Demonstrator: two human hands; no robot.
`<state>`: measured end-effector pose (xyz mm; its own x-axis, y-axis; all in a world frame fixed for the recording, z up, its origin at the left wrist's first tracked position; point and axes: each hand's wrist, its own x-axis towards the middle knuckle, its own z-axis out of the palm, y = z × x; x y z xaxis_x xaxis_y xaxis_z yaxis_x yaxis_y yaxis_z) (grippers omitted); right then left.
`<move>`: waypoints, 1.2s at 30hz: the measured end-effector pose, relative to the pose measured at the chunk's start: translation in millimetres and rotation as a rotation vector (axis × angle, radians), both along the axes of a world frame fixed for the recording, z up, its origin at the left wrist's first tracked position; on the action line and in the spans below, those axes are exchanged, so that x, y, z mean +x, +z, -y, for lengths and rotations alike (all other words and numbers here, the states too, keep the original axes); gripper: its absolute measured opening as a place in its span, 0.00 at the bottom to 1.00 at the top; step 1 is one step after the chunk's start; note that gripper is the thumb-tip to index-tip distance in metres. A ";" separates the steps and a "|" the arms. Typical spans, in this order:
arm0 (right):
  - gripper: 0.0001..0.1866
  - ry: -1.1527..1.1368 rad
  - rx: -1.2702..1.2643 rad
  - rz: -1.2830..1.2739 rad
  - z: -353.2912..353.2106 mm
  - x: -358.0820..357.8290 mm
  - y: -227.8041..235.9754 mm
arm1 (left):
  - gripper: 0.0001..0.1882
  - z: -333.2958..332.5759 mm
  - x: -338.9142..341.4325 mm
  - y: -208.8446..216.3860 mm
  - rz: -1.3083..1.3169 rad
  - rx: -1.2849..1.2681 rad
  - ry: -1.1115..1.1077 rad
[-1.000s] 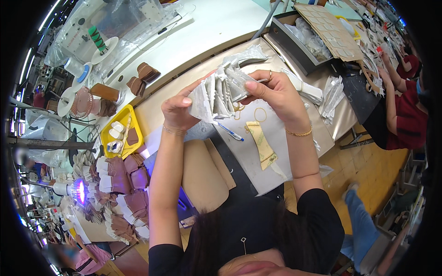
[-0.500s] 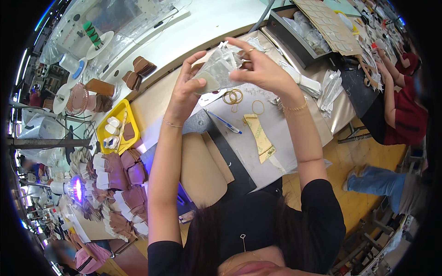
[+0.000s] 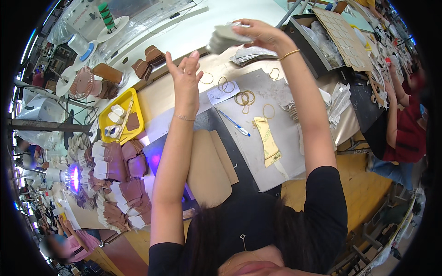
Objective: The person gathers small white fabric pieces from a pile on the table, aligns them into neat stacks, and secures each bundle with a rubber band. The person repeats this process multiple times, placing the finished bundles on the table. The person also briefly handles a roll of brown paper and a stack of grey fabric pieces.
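I see the right hand [image 3: 261,35] pinching a blurred grey stack [image 3: 223,39], apparently cut pieces; the left hand [image 3: 186,77] has fingers spread.

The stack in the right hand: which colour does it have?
The stack is pale grey, though blurred; best seen in head view.

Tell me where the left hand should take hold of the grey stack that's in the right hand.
Probably the left end of the grey stack, coming from the left, pinching across its thickness. The right hand holds the right end, leaving the left end jutting out free towards the open left hand. Blur hides the separate layers' edges.
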<state>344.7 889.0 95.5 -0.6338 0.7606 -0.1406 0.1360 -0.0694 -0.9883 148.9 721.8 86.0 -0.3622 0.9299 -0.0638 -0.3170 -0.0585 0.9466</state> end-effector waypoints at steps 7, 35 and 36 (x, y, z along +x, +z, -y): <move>0.29 -0.129 -0.136 0.263 -11.2 100.9 -46.4 | 0.49 -3.4 2.0 -6.6 -0.099 -0.056 -0.061; 0.30 -0.341 0.205 0.695 7.5 91.3 -102.2 | 0.39 -1.2 8.0 -3.5 -0.260 -0.113 -0.237; 0.30 -0.330 0.217 0.694 6.6 91.1 -102.4 | 0.39 -0.9 8.2 -2.8 -0.270 -0.131 -0.240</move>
